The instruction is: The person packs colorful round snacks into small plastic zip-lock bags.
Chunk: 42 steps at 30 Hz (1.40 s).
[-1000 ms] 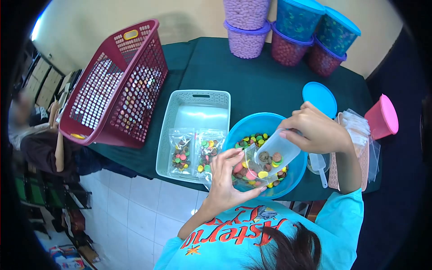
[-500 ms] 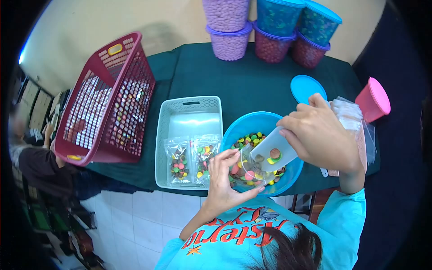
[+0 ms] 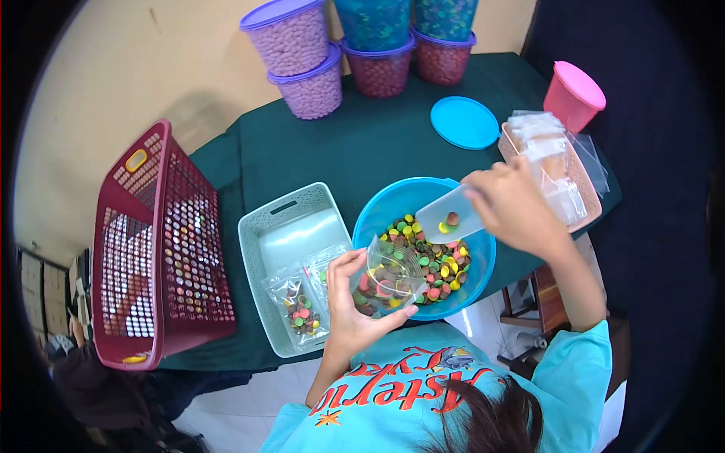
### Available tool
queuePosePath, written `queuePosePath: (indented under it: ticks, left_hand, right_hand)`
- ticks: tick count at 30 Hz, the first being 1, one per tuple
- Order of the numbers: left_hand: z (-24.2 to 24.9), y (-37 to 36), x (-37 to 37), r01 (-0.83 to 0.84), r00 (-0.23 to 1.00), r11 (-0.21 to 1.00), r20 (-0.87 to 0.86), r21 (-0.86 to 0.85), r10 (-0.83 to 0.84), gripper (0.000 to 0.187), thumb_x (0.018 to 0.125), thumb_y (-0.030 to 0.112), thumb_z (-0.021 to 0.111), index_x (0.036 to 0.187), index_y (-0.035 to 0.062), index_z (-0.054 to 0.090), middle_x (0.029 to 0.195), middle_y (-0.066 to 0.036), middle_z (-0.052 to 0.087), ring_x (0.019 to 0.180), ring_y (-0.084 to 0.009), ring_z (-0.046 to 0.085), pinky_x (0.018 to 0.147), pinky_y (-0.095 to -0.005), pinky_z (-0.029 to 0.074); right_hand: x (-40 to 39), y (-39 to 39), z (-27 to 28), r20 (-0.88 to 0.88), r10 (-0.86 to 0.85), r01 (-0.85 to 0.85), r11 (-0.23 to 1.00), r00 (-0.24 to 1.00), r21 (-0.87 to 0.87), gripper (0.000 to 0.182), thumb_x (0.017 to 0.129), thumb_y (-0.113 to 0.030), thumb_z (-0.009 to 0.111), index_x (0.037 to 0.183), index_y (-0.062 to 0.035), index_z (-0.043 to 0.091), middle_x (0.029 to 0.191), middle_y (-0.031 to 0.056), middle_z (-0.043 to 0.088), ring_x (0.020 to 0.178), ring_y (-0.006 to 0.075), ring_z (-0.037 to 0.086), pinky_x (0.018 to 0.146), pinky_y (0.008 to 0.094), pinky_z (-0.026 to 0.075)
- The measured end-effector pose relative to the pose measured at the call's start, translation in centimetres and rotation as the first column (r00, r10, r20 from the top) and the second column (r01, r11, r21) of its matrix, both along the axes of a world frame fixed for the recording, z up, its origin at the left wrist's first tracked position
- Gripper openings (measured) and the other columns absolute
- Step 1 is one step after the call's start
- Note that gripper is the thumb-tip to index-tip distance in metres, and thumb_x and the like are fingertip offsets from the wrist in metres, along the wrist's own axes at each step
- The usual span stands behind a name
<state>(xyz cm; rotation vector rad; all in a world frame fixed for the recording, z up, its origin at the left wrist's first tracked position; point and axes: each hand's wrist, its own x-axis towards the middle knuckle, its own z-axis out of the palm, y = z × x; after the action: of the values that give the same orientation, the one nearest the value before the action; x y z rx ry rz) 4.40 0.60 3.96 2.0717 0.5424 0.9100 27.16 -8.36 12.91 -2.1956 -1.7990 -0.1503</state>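
Note:
My left hand (image 3: 359, 302) is closed on a clear plastic bag (image 3: 393, 272) with colourful candies in its bottom, held open over the left side of the blue bowl (image 3: 483, 264). Fingers of my right hand (image 3: 513, 204) grip a translucent white scoop (image 3: 451, 215), tilted above the bowl just right of the bag, with a few candies on it. Green, yellow, pink and brown candies (image 3: 442, 268) fill the bowl's bottom. To the left, a pale green basket (image 3: 260, 249) holds two filled bags (image 3: 297, 306), one partly behind my left hand.
A maroon laundry basket (image 3: 189, 302) stands at the left. Stacked tubs (image 3: 310, 90) line the back. A blue lid (image 3: 464, 122), a pink tub (image 3: 574, 97) and a pink basket of empty bags (image 3: 589, 177) are at the right. A person's dark sleeve (image 3: 98, 385) shows lower left.
The view has shifted and turned. The scoop has moved back from the bag's mouth, with its candies still on it. The bag has moved toward the bowl's left edge.

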Motion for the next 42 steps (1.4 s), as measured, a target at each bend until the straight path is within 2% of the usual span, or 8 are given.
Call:
queuePosePath:
  ticks: [5,8,13,16,17,23,38,42]
  left_hand:
    - [0.9,0.5,0.7,0.039,0.999,0.999,0.034,-0.027,-0.039,0.084,0.049,0.029,0.083,0.114,0.0014,0.039,0.113,-0.016,0.04,0.107,-0.0281,0.04,0.089,-0.0386,0.034]
    - [1.3,0.7,1.4,0.007,1.0,0.994,0.024,-0.113,-0.005,0.083,0.049,0.029,0.083,0.114,0.0016,0.038,0.112,-0.016,0.04,0.107,-0.0284,0.04,0.089,-0.0385,0.034]
    - [2.0,0.8,2.7,-0.006,1.0,1.0,-0.008,0.002,0.006,0.085,0.051,0.029,0.083,0.117,0.0016,0.036,0.111,-0.016,0.04,0.106,-0.0288,0.04,0.087,-0.0386,0.035]
    - [2.2,0.7,2.8,-0.021,0.999,0.999,0.036,0.033,0.02,0.082,0.057,0.025,0.08,0.12,0.0008,0.034,0.111,-0.015,0.04,0.1,-0.0258,0.044,0.083,-0.0375,0.039]
    - [1.3,0.5,2.8,0.014,0.991,0.975,0.133,-0.222,0.016,0.076,0.062,0.021,0.077,0.121,0.0004,0.033,0.111,-0.014,0.04,0.097,-0.023,0.046,0.08,-0.035,0.041]
    - [-0.5,-1.3,4.7,0.193,0.905,0.722,0.405,-0.664,0.13,0.016,0.09,0.012,0.042,0.102,0.0014,0.041,0.077,-0.003,0.051,0.066,-0.0051,0.048,0.06,-0.0185,0.039]
    - [-1.2,-4.0,5.8,-0.164,0.86,0.852,0.35,-0.498,0.371,0.015,0.091,0.014,0.042,0.094,0.0012,0.048,0.065,0.0,0.052,0.054,-0.0018,0.044,0.048,-0.0166,0.034]
    - [-0.6,-4.6,6.0,-0.136,0.863,0.839,0.353,-0.527,0.362,0.023,0.088,0.016,0.047,0.104,0.0009,0.043,0.082,-0.005,0.054,0.067,-0.0052,0.049,0.054,-0.0186,0.039]
  right_hand:
    - [-2.7,-1.0,-2.8,0.161,0.084,-0.096,0.993,0.983,0.069,0.027,0.082,-0.029,0.051,0.087,-0.0029,0.057,0.081,0.0117,0.056,0.087,0.0241,0.05,0.081,0.0394,0.031]
    - [-4.4,-2.2,-1.4,-0.567,0.136,-0.148,0.989,0.812,0.026,0.027,0.083,-0.03,0.05,0.088,-0.0044,0.057,0.08,0.0115,0.056,0.08,0.0269,0.052,0.077,0.0375,0.034]
    - [-7.2,-1.7,-4.1,-0.834,0.221,-0.077,0.974,0.505,0.212,0.018,0.084,-0.016,0.049,0.08,0.0002,0.054,0.071,0.0124,0.055,0.067,0.0283,0.053,0.063,0.0348,0.039]
    - [-6.4,-1.4,-4.7,-0.712,0.188,0.067,0.947,0.677,0.314,0.015,0.084,-0.01,0.047,0.078,0.0022,0.052,0.07,0.0124,0.054,0.063,0.0272,0.052,0.057,0.0341,0.039]
    - [-6.1,-1.1,-5.2,-0.699,0.166,0.113,0.936,0.696,0.334,0.015,0.084,-0.009,0.046,0.077,0.0023,0.051,0.068,0.0115,0.053,0.061,0.0223,0.052,0.054,0.0323,0.038]
    - [-6.0,-0.1,-8.2,-0.82,0.178,0.267,0.89,0.544,0.371,0.019,0.089,-0.014,0.042,0.077,0.0001,0.048,0.06,0.0084,0.049,0.053,0.0145,0.048,0.049,0.0287,0.037]
    - [-3.4,0.8,-8.2,-0.812,0.341,-0.013,0.925,0.473,0.38,0.015,0.09,-0.011,0.038,0.083,-0.0006,0.047,0.064,0.0085,0.052,0.054,0.015,0.049,0.052,0.0283,0.037]
    - [-4.3,1.2,-8.2,-0.792,0.41,-0.007,0.89,0.452,0.457,0.016,0.09,-0.014,0.039,0.083,-0.0014,0.046,0.061,0.0086,0.053,0.052,0.017,0.052,0.052,0.0299,0.039]
